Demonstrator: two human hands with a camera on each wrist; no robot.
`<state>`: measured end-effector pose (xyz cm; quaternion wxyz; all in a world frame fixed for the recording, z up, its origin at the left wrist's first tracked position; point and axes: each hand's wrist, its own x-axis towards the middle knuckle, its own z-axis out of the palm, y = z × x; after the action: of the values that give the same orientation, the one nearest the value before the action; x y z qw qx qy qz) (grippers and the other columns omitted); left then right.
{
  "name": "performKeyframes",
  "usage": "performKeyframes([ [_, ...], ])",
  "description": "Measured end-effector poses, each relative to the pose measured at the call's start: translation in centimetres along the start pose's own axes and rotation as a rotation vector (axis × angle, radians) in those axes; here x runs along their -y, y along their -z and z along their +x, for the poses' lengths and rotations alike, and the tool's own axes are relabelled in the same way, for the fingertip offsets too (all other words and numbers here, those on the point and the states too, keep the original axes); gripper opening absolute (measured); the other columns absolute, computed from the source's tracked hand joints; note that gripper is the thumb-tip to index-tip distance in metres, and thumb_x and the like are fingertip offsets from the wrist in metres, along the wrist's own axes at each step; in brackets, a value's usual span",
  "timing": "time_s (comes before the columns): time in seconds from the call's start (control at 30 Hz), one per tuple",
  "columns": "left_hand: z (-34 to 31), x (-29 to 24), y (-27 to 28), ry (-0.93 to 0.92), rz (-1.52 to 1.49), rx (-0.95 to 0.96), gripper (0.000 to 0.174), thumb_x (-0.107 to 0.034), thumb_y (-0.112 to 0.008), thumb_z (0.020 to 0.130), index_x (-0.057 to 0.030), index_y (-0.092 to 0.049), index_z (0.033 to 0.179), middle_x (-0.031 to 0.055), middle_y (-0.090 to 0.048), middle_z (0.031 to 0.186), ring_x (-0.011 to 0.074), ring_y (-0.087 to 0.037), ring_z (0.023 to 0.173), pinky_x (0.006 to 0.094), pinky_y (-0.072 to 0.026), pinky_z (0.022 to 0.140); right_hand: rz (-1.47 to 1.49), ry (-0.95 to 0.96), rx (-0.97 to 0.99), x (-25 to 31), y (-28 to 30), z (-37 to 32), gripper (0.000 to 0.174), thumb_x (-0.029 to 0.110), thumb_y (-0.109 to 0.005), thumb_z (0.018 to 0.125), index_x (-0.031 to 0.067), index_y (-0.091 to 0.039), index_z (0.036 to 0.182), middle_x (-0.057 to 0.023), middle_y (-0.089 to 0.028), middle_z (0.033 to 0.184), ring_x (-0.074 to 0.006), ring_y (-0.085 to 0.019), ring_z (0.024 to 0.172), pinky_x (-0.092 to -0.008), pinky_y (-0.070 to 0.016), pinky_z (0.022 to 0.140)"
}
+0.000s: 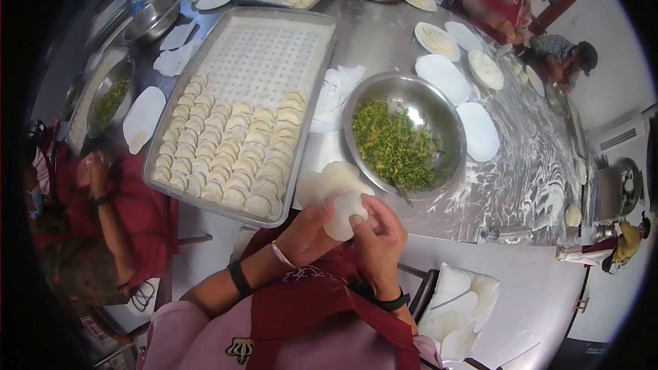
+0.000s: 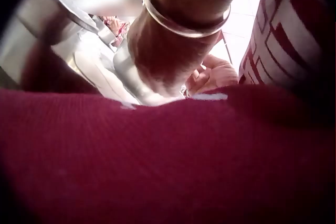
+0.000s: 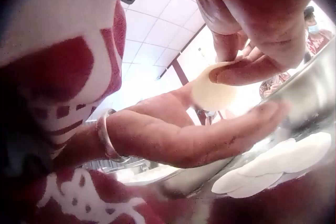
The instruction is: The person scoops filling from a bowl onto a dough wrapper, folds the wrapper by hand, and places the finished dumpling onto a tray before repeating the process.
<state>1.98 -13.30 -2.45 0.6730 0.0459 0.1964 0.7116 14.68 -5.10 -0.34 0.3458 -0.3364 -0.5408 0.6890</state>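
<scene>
A thin round dumpling wrapper is held up in front of the person's chest, at the table's near edge. The right hand pinches it, thumb on its face. In the right wrist view the right hand comes from above, and the wrapper hangs from its fingertips. Beneath it the left hand has its fingers stretched out straight; in the head view the left hand meets the wrapper's left side. Just beyond, more wrappers overlap on the table. A steel bowl holds chopped green and yellow filling.
Left of the bowl lies a metal tray with rows of folded dumplings. White plates and a floured steel table top are on the right. Another person sits at the left; more people work across the table.
</scene>
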Motion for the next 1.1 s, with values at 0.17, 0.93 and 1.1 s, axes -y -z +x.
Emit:
performKeyframes([
  [0.17, 0.7, -0.4, -0.9, -0.11, 0.156, -0.104, 0.041, -0.02, -0.053, 0.102, -0.002, -0.044, 0.137, 0.0114, -0.058, 0.129, 0.0236, -0.056, 0.122, 0.0421, -0.0448, 0.105, -0.386, 0.151, -0.085, 1.4, 2.0, -1.0, 0.027, -0.003, -0.065, 0.09, -0.003, -0.066, 0.116, -0.0117, -0.071, 0.102, -0.0153, -0.069, 0.09, -0.0259, -0.0544, 0.08],
  [0.93, 2.2, -0.4, -3.9, -0.091, 0.558, -0.196, 0.036, -0.014, -0.069, 0.085, 0.0053, -0.059, 0.113, 0.014, -0.068, 0.101, 0.0213, -0.069, 0.087, 0.0318, -0.057, 0.074, -0.925, 0.588, -0.194, 2.0, 7.0, 7.8, 0.008, 0.005, -0.071, 0.081, 0.0044, -0.071, 0.089, -0.0114, -0.067, 0.086, -0.0281, -0.064, 0.077, -0.0374, -0.0512, 0.069],
  [1.1, 2.6, -1.2, -3.5, -0.093, 0.563, -0.199, 0.037, -0.014, -0.068, 0.085, 0.0059, -0.059, 0.115, 0.0147, -0.068, 0.103, 0.0224, -0.069, 0.09, 0.0332, -0.056, 0.08, -0.649, 0.491, -0.435, 2.7, 9.5, 10.3, 0.01, 0.009, -0.067, 0.089, 0.0007, -0.071, 0.093, -0.0129, -0.068, 0.077, -0.0213, -0.063, 0.064, -0.0326, -0.05, 0.062],
])
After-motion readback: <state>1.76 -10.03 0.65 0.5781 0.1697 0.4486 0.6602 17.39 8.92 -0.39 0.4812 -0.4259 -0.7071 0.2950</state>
